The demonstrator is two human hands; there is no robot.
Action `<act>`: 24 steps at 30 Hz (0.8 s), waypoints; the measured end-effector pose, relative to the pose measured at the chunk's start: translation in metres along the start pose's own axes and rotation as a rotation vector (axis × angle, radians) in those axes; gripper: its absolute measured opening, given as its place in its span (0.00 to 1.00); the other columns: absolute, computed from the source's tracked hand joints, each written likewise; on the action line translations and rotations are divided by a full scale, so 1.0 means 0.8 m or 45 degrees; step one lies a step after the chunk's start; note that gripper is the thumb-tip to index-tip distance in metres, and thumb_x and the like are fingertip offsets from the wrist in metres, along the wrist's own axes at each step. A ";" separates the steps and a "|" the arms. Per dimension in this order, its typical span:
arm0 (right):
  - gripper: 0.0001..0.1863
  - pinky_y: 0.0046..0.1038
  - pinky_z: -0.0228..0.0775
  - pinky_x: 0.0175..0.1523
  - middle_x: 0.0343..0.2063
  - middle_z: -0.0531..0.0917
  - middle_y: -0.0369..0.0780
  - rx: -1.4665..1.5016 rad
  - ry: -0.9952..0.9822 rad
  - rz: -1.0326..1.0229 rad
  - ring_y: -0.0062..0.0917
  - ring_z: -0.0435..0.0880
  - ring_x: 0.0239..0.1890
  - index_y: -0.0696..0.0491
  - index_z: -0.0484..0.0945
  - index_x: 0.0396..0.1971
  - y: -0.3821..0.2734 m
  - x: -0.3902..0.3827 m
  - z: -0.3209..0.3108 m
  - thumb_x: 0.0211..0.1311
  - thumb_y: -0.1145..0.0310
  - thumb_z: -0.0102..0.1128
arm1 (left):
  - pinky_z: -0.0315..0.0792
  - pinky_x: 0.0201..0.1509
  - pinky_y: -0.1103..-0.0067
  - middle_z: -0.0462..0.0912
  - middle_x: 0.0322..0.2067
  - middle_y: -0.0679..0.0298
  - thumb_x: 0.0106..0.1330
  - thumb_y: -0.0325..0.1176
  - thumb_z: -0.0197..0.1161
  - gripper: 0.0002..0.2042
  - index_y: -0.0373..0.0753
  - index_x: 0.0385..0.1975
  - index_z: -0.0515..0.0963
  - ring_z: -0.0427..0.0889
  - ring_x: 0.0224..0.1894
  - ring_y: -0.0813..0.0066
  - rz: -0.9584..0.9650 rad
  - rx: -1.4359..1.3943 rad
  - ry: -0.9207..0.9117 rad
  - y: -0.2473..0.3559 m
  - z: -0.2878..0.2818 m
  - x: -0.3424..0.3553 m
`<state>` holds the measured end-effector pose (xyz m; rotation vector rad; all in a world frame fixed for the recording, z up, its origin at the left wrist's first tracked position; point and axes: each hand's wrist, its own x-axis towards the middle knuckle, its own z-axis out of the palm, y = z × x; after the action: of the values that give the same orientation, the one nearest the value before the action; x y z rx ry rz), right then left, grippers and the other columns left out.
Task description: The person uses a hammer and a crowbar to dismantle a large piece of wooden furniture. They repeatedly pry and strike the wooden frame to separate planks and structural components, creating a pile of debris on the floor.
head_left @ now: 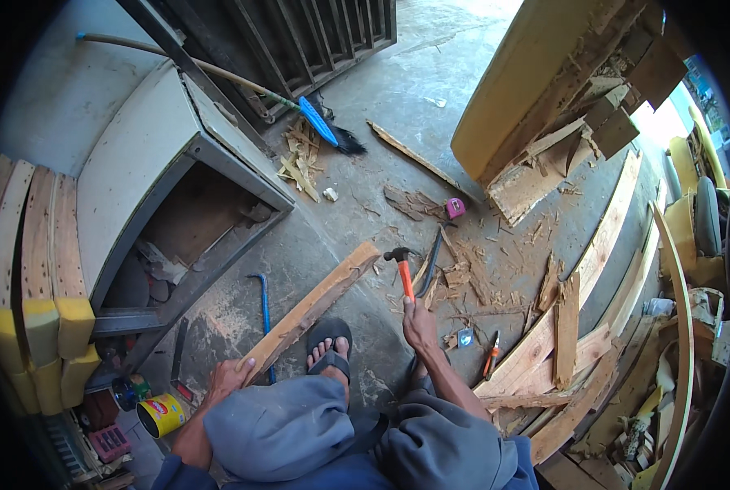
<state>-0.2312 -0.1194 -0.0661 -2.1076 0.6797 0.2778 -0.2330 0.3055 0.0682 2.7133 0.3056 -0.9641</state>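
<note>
My left hand (231,379) is closed round the near end of a rough wooden board (312,306), which slants up and away to the right above my sandalled foot. In my right hand (419,325) is a claw hammer (405,269) with an orange handle and dark head, held upright just right of the board's far end. Hammer and board look apart. A dark pry bar (433,260) lies on the floor just beyond the hammer. Left of the board rests a blue pry bar (264,318), partly hidden by it.
Wood splinters litter the floor round a pink tape measure (455,207). Pliers (492,359) and long curved planks (602,245) lie at right. A yellow padded wooden piece (528,90) stands at far right. A blue broom (318,122), a metal-framed cabinet (149,147) and a yellow can (162,415) are at left.
</note>
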 end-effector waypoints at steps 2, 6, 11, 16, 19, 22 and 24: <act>0.23 0.51 0.70 0.38 0.27 0.81 0.59 0.092 0.108 0.067 0.59 0.81 0.34 0.59 0.75 0.38 0.002 -0.011 -0.024 0.74 0.51 0.46 | 0.74 0.35 0.62 0.83 0.24 0.49 0.67 0.62 0.54 0.30 0.34 0.35 0.84 0.83 0.28 0.53 0.059 -0.161 -0.094 -0.007 0.002 0.011; 0.26 0.43 0.70 0.36 0.23 0.80 0.52 0.175 0.236 0.134 0.45 0.83 0.29 0.60 0.75 0.39 -0.021 -0.024 -0.060 0.71 0.47 0.51 | 0.66 0.25 0.74 0.72 0.18 0.66 0.68 0.65 0.51 0.33 0.34 0.21 0.76 0.73 0.24 0.80 0.201 -0.930 -0.136 0.005 0.029 0.039; 0.24 0.40 0.68 0.35 0.21 0.77 0.49 0.173 0.251 -0.016 0.40 0.78 0.26 0.61 0.74 0.34 -0.029 -0.025 -0.080 0.71 0.50 0.53 | 0.70 0.29 0.74 0.75 0.17 0.59 0.70 0.67 0.43 0.32 0.39 0.28 0.71 0.76 0.21 0.68 1.118 -1.988 -0.403 0.173 -0.017 0.070; 0.23 0.39 0.67 0.33 0.19 0.75 0.47 0.234 0.158 -0.016 0.35 0.76 0.24 0.60 0.74 0.32 -0.028 -0.039 -0.075 0.69 0.51 0.57 | 0.70 0.33 0.74 0.72 0.15 0.62 0.70 0.68 0.40 0.30 0.42 0.27 0.67 0.74 0.18 0.70 1.509 -2.231 -0.299 0.268 -0.097 0.091; 0.22 0.37 0.67 0.33 0.19 0.74 0.45 0.250 0.050 -0.010 0.31 0.75 0.24 0.60 0.74 0.33 -0.029 -0.048 -0.071 0.67 0.52 0.59 | 0.69 0.34 0.75 0.73 0.18 0.62 0.71 0.67 0.40 0.30 0.42 0.31 0.70 0.75 0.21 0.71 1.674 -2.272 -0.327 0.271 -0.106 0.100; 0.21 0.37 0.67 0.33 0.19 0.74 0.45 0.149 -0.008 -0.140 0.32 0.74 0.23 0.59 0.74 0.34 -0.049 -0.052 -0.078 0.68 0.52 0.59 | 0.70 0.40 0.75 0.77 0.25 0.60 0.72 0.65 0.42 0.30 0.40 0.43 0.72 0.78 0.30 0.71 1.676 -2.162 0.007 0.270 -0.113 0.089; 0.21 0.37 0.67 0.33 0.20 0.74 0.46 0.125 -0.024 -0.129 0.33 0.74 0.24 0.59 0.74 0.34 -0.052 -0.053 -0.084 0.68 0.53 0.58 | 0.71 0.54 0.70 0.79 0.38 0.58 0.74 0.51 0.54 0.25 0.40 0.61 0.68 0.79 0.45 0.70 1.694 -2.182 0.016 0.269 -0.125 0.082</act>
<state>-0.2464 -0.1390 0.0204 -2.0359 0.5623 0.2036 -0.0648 0.1388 0.1358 0.8472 -0.4656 -0.0206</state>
